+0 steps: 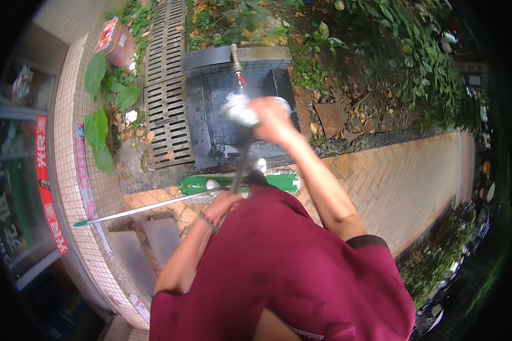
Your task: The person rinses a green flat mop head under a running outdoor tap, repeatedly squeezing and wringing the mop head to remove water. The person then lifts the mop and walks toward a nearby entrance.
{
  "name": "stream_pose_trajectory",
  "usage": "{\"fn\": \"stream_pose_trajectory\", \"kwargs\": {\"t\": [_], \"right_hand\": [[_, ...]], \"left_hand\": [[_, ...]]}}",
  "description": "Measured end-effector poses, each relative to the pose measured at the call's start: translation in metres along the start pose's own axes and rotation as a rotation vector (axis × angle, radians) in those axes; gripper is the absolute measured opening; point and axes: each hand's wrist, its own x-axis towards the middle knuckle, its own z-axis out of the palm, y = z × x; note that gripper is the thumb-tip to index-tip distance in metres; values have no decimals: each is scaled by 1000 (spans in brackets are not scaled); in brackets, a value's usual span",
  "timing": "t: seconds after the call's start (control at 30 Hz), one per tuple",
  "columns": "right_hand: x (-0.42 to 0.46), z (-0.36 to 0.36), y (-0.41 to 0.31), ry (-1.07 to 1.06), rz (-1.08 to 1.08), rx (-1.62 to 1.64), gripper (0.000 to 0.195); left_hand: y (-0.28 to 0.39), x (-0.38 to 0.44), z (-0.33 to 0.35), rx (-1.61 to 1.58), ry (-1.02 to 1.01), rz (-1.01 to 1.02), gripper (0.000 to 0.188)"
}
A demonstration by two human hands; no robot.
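My right hand (273, 119), blurred by motion, grips a white mop head or bundled cloth (240, 110) at the far end of a dark pole (244, 160). Lower down, close to my body, my left hand (224, 206) is closed around the same pole. The white bundle is over a dark tiled outdoor basin (222, 132) with wet surfaces. Just beyond it, a metal tap (235, 59) with a red handle (241, 81) points down at the basin. Whether water is running cannot be made out clearly.
A long green strip (277, 182) lies at my shoes (260, 165). A silver pole (153, 206) with a green tip slants from it towards the tiled wall (79, 170). Left of the basin runs a slotted drain grate (166, 106); a reddish plastic container (118, 44) stands beyond. Planting bed and brick path (392, 170) lie right.
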Motion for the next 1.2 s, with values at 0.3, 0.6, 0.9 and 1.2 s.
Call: {"fn": "stream_pose_trajectory", "kwargs": {"t": [0.3,0.6,0.9,1.2], "right_hand": [[-3,121,-124,-362,-500,-41,17],[23,117,-81,-456,-670,68,17],[10,115,-70,-324,-612,118,21],[56,43,27,-31,-136,231,35]], "left_hand": [[-20,-23,-10,-112,135,-90,26],[-4,0,8,-383,177,-161,27],[-11,24,25,-366,272,-158,26],[-26,34,-8,25,264,-374,19]]}}
